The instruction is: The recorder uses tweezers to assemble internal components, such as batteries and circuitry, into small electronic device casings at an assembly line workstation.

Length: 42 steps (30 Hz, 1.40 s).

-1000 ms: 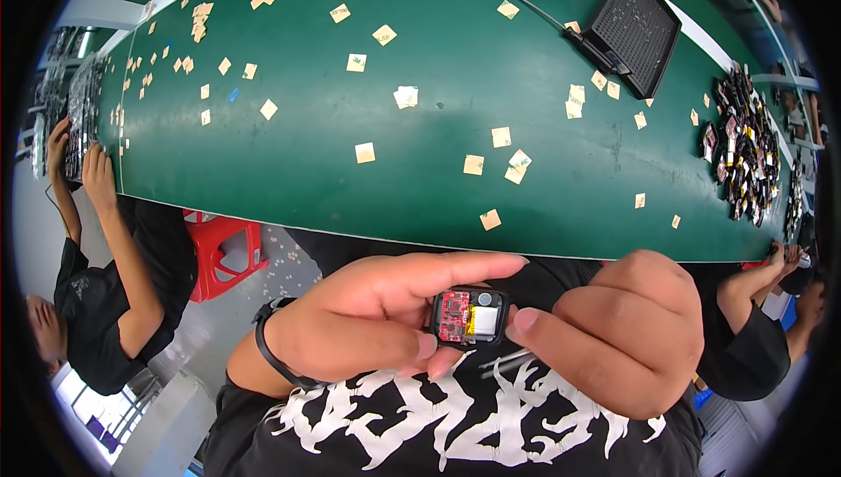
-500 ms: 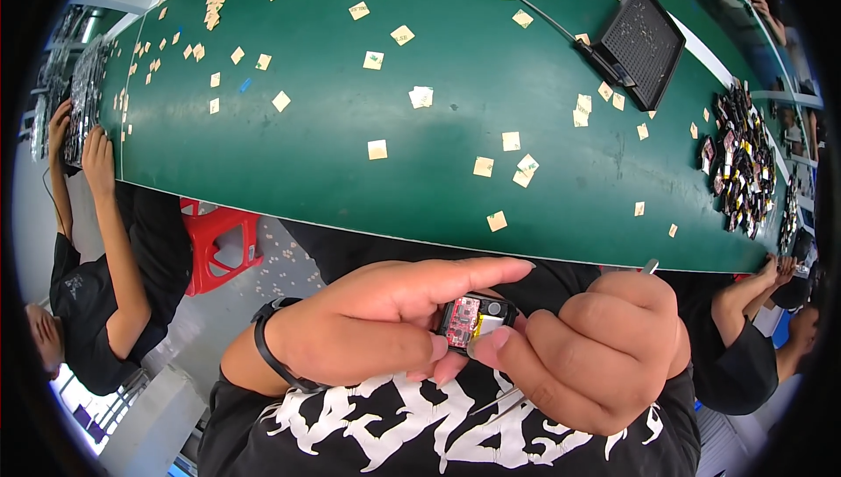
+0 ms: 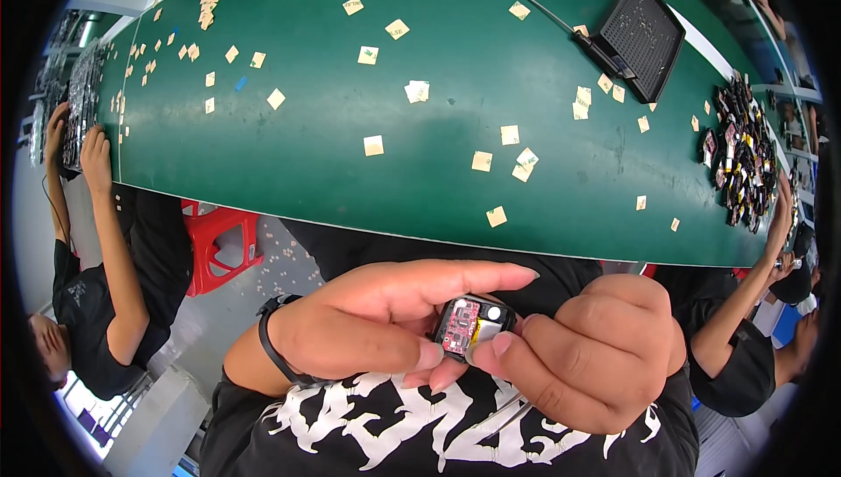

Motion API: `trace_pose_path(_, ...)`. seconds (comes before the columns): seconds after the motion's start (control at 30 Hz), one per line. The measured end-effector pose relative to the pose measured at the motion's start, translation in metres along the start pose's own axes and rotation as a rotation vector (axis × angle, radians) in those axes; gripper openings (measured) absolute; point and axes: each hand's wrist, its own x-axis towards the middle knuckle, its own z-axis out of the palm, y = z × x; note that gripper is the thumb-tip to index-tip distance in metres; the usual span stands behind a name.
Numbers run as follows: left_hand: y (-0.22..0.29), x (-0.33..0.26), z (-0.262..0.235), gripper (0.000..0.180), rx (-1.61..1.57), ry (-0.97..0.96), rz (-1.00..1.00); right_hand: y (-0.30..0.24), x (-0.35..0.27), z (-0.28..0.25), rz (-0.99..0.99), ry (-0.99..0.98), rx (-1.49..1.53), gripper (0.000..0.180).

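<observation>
Tan square labels (image 3: 374, 145) are lying scattered across the green table (image 3: 307, 170), with a black tray (image 3: 644, 36) at its far right. Left hand (image 3: 368, 332) and right hand (image 3: 583, 354) are both pinching a small black module (image 3: 470, 328) with a red board, fingers closed around it.

Bright and even throughout, lit from above, with a soft pale sheen across the middle of the green table (image 3: 350, 179) and no harsh glare. Only faint shadows under the paper squares (image 3: 374, 145); deeper shade beneath the table's near edge. Strong fisheye bending: table edges curved into arcs, black vignette at all four corners. Sharp in the centre, slightly soft and smeared toward the rim, especially at the table's far-left and right ends. Hands close to the lens in fair focus, evenly lit, no motion blur.
</observation>
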Motion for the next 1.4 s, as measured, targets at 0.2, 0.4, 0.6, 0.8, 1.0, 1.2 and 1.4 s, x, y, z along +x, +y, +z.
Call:
trace_pose_path(0.2,0.003,0.001,0.002,0.080,0.019,0.035,-0.009,0.008,-0.006,0.002,-0.066,0.020,0.040,0.025)
trace_pose_path(0.4,0.000,0.004,-0.003,0.078,-0.011,0.054,-0.025,0.010,-0.001,-0.003,0.011,-0.055,0.052,0.030)
trace_pose_path(0.6,-0.004,0.008,-0.007,0.074,-0.064,-0.004,-0.027,0.022,-0.005,-0.017,0.163,-0.056,0.289,0.037)
trace_pose_path(0.8,-0.014,0.011,-0.015,0.073,-0.239,-0.118,0.118,0.018,-0.003,-0.039,0.386,-0.176,0.248,0.042)
trace_pose_path(1.0,-0.011,0.008,-0.010,0.072,-0.163,-0.048,0.127,0.008,-0.004,-0.043,0.308,-0.166,0.233,0.028)
trace_pose_path(1.2,-0.001,0.006,0.000,0.071,-0.036,0.043,0.107,-0.004,0.008,-0.041,0.325,-0.218,0.034,0.024)
trace_pose_path(1.4,-0.002,0.001,0.004,0.071,0.044,0.126,0.097,-0.002,0.015,-0.036,0.264,-0.303,0.030,0.027)
